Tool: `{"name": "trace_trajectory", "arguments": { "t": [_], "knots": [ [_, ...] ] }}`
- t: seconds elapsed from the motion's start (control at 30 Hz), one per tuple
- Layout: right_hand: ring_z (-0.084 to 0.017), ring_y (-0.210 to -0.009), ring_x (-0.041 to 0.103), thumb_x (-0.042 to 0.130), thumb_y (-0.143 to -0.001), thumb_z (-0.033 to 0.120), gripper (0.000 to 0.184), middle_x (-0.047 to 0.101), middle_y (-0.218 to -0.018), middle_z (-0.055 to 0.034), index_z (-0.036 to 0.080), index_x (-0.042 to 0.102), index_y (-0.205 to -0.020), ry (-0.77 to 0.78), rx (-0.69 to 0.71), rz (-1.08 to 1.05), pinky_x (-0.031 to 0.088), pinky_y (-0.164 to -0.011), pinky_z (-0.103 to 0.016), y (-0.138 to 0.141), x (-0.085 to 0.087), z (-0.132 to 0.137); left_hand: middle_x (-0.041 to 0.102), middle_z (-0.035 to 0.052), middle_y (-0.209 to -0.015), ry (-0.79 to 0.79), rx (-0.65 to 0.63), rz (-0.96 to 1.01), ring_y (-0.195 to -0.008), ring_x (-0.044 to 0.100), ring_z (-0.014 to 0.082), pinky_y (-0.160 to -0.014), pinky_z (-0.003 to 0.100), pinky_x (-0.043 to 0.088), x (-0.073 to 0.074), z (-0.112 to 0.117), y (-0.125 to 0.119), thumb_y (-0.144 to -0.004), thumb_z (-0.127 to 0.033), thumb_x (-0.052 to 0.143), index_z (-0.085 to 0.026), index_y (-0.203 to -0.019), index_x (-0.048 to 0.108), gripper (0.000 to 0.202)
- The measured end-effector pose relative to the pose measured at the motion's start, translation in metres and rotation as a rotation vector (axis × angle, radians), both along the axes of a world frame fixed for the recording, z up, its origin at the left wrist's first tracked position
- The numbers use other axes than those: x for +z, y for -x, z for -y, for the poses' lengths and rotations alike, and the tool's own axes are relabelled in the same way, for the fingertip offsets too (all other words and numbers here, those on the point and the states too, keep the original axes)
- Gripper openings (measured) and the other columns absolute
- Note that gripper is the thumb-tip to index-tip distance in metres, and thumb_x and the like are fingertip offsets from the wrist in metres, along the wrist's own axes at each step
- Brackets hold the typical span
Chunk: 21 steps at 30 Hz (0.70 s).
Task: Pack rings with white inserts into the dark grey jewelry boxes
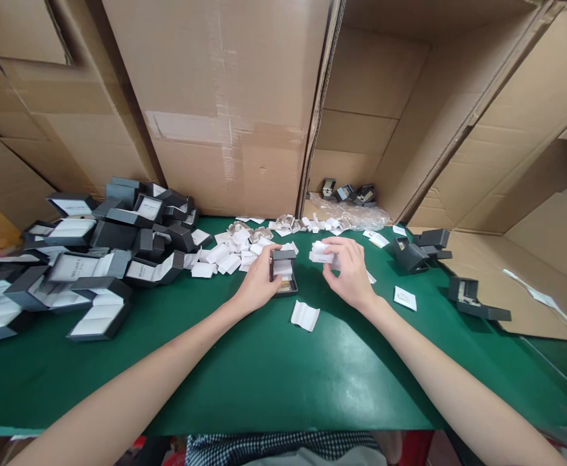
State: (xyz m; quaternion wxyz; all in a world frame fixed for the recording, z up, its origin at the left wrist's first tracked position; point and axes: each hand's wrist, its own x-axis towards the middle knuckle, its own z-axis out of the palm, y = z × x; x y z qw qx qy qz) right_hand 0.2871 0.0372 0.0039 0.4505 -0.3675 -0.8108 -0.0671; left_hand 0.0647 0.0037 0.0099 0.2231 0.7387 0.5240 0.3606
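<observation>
My left hand [259,281] is wrapped round a small open dark grey box [283,272] that stands on the green table [264,369], its lid up and a white lining showing. My right hand [349,272] is just right of the box, fingers pinched on a folded white paper insert [323,253]. Another folded white paper [305,315] lies flat on the table just in front of both hands. A small white card [404,298] lies to the right of my right hand.
A heap of open dark grey boxes [84,259] fills the left of the table. Loose white paper inserts [237,249] lie behind the hands. More grey boxes [417,249] sit at the right, one [475,299] on cardboard. Large cardboard cartons [225,97] wall the back.
</observation>
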Motion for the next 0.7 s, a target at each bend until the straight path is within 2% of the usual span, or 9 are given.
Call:
{"name": "trace_trajectory", "arguments": {
  "t": [0.13, 0.33, 0.4, 0.53, 0.7],
  "knots": [
    [-0.026, -0.108, 0.052, 0.048, -0.071, 0.003, 0.034, 0.059, -0.113, -0.0089, 0.022, 0.046, -0.099, -0.039, 0.039, 0.091, 0.038, -0.089, -0.044, 0.003, 0.004, 0.007, 0.054, 0.0044, -0.094, 0.008, 0.001, 0.011, -0.079, 0.057, 0.0182, -0.070, 0.029, 0.046, 0.000, 0.000, 0.000, -0.076, -0.013, 0.050, -0.021, -0.125, 0.036, 0.051],
    [-0.026, -0.107, 0.053, 0.049, -0.071, 0.004, 0.035, 0.057, -0.113, -0.0111, 0.022, 0.045, -0.102, 0.036, 0.253, 0.176, 0.042, -0.085, -0.043, 0.009, 0.006, 0.016, 0.056, 0.0043, -0.100, 0.001, -0.010, 0.024, -0.069, 0.054, 0.0140, -0.066, 0.028, 0.046, -0.002, -0.002, 0.000, -0.077, -0.014, 0.049, -0.021, -0.123, 0.038, 0.048],
    [-0.027, -0.108, 0.052, 0.047, -0.072, 0.003, 0.036, 0.057, -0.114, -0.0112, 0.022, 0.045, -0.103, 0.035, 0.272, 0.174, 0.042, -0.086, -0.045, 0.011, 0.006, 0.017, 0.056, 0.0037, -0.100, 0.005, -0.009, 0.027, -0.067, 0.053, 0.0135, -0.066, 0.028, 0.046, -0.002, -0.001, 0.000, -0.077, -0.014, 0.049, -0.022, -0.123, 0.038, 0.049],
    [-0.025, -0.109, 0.051, 0.048, -0.074, 0.004, 0.034, 0.055, -0.116, -0.0113, 0.022, 0.046, -0.103, 0.070, 0.288, 0.119, 0.043, -0.089, -0.044, 0.015, 0.004, 0.019, 0.057, 0.0035, -0.097, 0.006, -0.027, 0.030, -0.075, 0.056, 0.0160, -0.070, 0.029, 0.047, 0.000, 0.001, -0.001, -0.077, -0.016, 0.051, -0.022, -0.124, 0.037, 0.049],
    [-0.022, -0.111, 0.051, 0.049, -0.077, 0.008, 0.031, 0.053, -0.116, -0.0098, 0.023, 0.046, -0.104, 0.255, 0.251, -0.100, 0.043, -0.092, -0.041, 0.024, 0.003, 0.027, 0.057, 0.0046, -0.100, -0.017, -0.057, 0.027, -0.085, 0.057, 0.0191, -0.075, 0.031, 0.048, 0.002, 0.002, -0.003, -0.077, -0.018, 0.053, -0.021, -0.124, 0.038, 0.050]
  ]
}}
